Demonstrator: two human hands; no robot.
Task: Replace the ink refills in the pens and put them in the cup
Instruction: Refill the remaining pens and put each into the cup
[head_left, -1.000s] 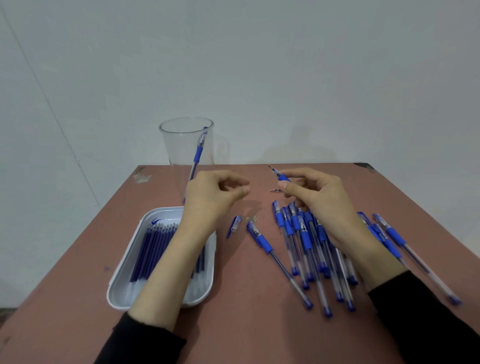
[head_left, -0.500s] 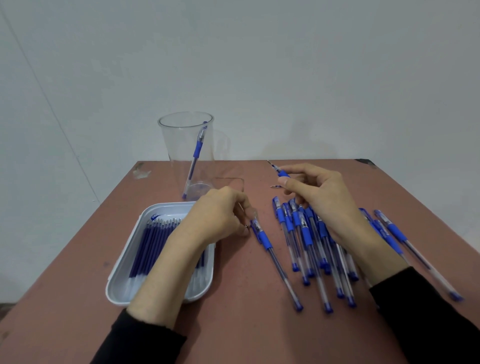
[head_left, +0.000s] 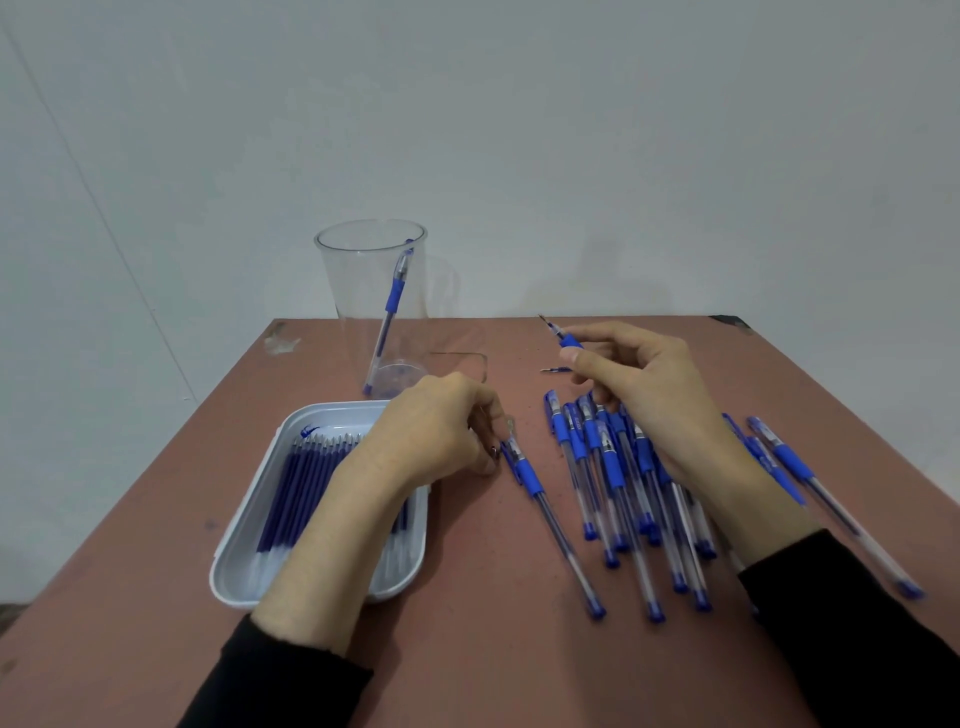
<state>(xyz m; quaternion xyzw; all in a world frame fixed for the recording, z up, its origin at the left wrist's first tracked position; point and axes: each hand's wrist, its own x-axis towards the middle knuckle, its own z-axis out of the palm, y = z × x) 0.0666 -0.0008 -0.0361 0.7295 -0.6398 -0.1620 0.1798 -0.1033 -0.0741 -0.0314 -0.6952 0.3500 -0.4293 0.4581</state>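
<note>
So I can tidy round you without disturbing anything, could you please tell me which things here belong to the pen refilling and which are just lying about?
Part of the job: the pen in the right hand; the tray of refills; the pile of pens; the cup with a single pen inside.
Lying about: a crumpled clear scrap at the far left corner of the table.

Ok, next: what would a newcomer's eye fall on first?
A heap of blue pens sprawls over the table's right side, and the right grip holds another pen tip-up above it. At the back stands a clear cup with a lone pen inside; a white tray of refills sits front left.
</note>
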